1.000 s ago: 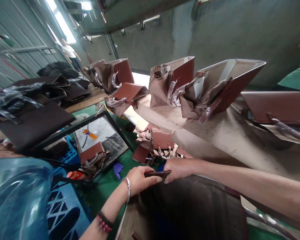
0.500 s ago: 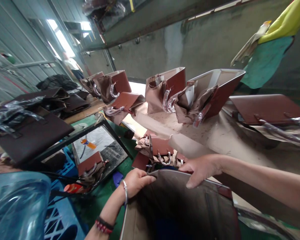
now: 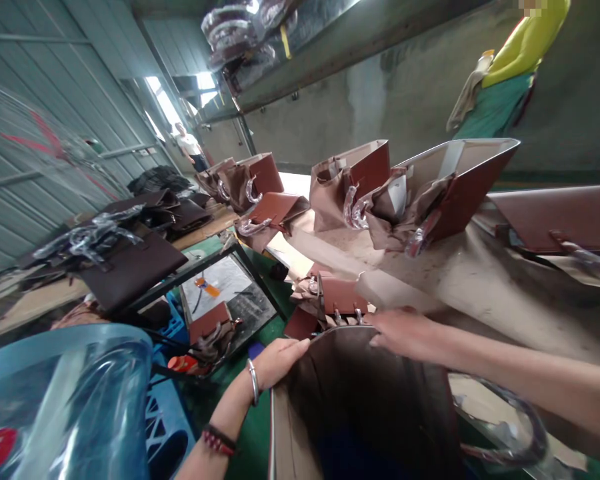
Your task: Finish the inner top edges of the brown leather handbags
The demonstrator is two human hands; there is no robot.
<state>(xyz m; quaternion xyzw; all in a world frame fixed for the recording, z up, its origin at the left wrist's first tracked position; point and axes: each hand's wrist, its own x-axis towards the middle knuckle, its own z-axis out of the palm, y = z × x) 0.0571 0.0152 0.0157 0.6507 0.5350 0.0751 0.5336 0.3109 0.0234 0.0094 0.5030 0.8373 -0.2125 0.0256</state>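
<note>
at far left, see blue plastic [image 3: 105, 393], cut off by the frame. next, find the left hand [image 3: 275, 363], loosely closed on the rim of an open brown bag [image 3: 365, 387] at bottom centre, probably to spread its mouth; can't see every fingertip. farther right, see the right hand [image 3: 403, 331] part-curled over the same rim, likely for steadying; too blurred to judge how tightly. can't identify the blue patch [image 3: 355, 457] deep inside.

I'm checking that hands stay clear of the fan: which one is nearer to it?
Left. The left hand, at the open bag's rim, is right of and lower than the fan; the right hand is farther right.
</note>
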